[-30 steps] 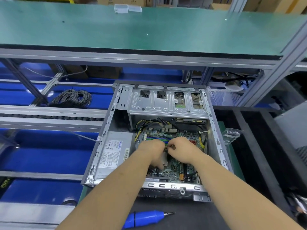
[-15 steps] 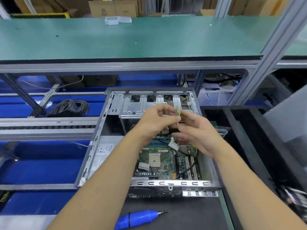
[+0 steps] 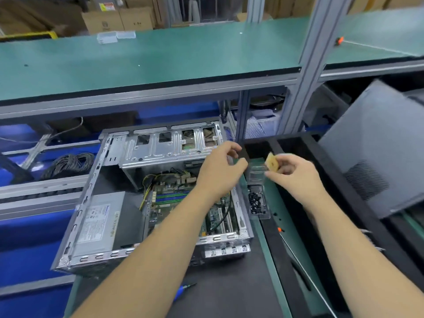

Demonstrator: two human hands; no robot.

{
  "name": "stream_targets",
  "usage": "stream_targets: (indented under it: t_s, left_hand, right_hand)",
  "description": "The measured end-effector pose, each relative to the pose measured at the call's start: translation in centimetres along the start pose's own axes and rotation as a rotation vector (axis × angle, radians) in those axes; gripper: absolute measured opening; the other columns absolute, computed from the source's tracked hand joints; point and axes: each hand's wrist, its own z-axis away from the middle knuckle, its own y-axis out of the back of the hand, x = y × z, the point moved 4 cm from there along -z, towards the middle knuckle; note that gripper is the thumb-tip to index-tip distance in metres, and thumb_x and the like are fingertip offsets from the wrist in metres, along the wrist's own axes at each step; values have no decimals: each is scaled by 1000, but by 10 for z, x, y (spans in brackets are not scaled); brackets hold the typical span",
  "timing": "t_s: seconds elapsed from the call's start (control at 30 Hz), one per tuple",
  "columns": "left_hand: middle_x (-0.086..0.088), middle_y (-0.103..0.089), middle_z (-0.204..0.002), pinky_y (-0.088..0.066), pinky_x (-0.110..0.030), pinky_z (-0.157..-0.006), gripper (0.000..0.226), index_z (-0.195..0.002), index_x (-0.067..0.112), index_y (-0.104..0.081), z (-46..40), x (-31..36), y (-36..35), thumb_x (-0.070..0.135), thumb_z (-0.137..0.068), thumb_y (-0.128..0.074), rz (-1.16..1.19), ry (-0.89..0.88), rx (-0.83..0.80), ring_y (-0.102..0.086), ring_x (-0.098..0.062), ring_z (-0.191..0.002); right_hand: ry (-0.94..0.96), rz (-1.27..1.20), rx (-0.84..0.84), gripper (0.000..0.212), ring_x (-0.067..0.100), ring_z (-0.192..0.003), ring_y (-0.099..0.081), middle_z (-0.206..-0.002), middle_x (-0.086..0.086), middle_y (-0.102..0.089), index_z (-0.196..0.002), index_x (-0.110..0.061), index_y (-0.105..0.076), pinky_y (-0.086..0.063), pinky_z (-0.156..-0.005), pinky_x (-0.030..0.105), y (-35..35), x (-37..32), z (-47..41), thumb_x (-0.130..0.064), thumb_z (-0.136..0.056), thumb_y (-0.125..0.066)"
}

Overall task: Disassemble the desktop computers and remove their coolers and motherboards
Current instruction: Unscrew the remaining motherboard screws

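- The desktop case [image 3: 146, 198] lies on its side on the counter [image 3: 229, 292] with the side panel already off, so the opening-up part looks done for this machine.
- The motherboard [image 3: 181, 203] sits in the right half of the case, and no cooler shows on it. The person's left forearm covers the middle of the board though, so the socket area can't be checked.
- Right hand [image 3: 296, 175] is up over the clear plastic tray [image 3: 258, 180] just right of the case, pinching a small tan square chip [image 3: 272, 162] between thumb and fingertips. Probably the CPU, but it's blurry. The grip is a light pinch, not a full fist.
- Left hand [image 3: 220, 171] hovers above the case's right edge with fingers loosely curled. It might be holding something tiny or clear, can't tell either way.
- The lower tray compartment holds a pile of small black screws [image 3: 255, 203], so plenty of fasteners are already out.
- Still to go, going by what shows: the motherboard itself is still seated, and the yellow and black cables [image 3: 146, 191] run to its top edge. The power supply [image 3: 98, 223] is in the left half too.
- A blue electric screwdriver [image 3: 183, 290] pokes out from under the left arm at the front of the counter, handy for the board screws.
- Rough guess: mid-way on this unit. The task says computers plural, but no other is clearly identifiable.
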Motion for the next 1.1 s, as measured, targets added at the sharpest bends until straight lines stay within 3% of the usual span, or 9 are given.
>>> stream_targets:
  t_s: [0.07,0.23,0.43,0.7,0.77,0.87,1.0,1.07,1.1]
  left_hand:
    - [7,-61,-102,-51,-40,-87,25,-114,27,-60,5,-10,-9,31,-90,-58,-178,-33,-43,-56,-16,-92]
    - [6,-51,-110,-42,-41,-99,27,-121,21,-59,15,-25,-24,26,-94,-57,-387,-152,-42,-43,-19,-112]
    - [5,-52,-113,-40,-39,-100,25,-120,18,-60,18,-28,-23,22,-96,-55,-438,-209,-36,-42,-18,-113]
    - [6,-54,-114,-43,-38,-95,21,-113,17,-63,21,-31,-25,19,-95,-54,-423,-249,12,-43,-16,-110]
    - [6,-57,-114,-43,-37,-95,20,-112,17,-64,21,-34,-20,18,-95,-54,-425,-273,20,-45,-15,-110]
    - [8,-58,-112,-45,-35,-93,18,-109,18,-64,20,-43,-3,18,-95,-53,-443,-267,66,-46,-14,-109]
    - [6,-62,-111,-48,-35,-87,23,-113,20,-64,17,-65,34,21,-95,-51,-555,-157,133,-50,-16,-106]
    - [4,-63,-110,-50,-37,-82,23,-112,21,-64,14,-81,58,21,-94,-50,-622,-49,122,-54,-19,-104]
    - [2,-64,-110,-51,-38,-81,23,-111,21,-64,13,-92,68,20,-93,-49,-646,21,78,-56,-21,-103]
  right_hand:
    - [-41,266,-159,39,6,-77,-62,-97,-12,-64,-91,-43,-63,-51,-75,25,-3,38,12,-33,-64,-91]
    - [-91,673,-534,61,14,-93,-57,-102,-6,-47,-121,-23,-65,-48,-87,31,-39,99,48,-45,-68,-86]
    - [-74,885,-597,56,24,-92,-61,-104,-6,-38,-121,-24,-58,-52,-77,38,-52,112,59,-43,-73,-81]
    - [-85,818,-664,67,23,-104,-59,-107,-8,-42,-133,-26,-56,-51,-84,38,-60,110,60,-35,-73,-83]
    - [-64,864,-684,55,23,-103,-59,-105,-6,-46,-125,-22,-59,-51,-84,37,-59,97,57,-36,-76,-79]
    - [53,844,-497,26,21,-96,-63,-101,-3,-61,-112,-20,-66,-54,-80,34,-55,49,38,-30,-88,-64]
    - [236,359,16,21,15,-84,-64,-96,-2,-71,-109,-14,-71,-54,-79,31,-60,-55,14,-17,-95,-55]
    - [394,245,69,21,10,-75,-61,-87,-3,-71,-102,-13,-72,-49,-72,25,-83,-103,14,-14,-93,-54]
    - [440,235,-6,22,10,-74,-60,-85,-2,-72,-99,-14,-73,-48,-70,25,-100,-122,15,-16,-91,-53]
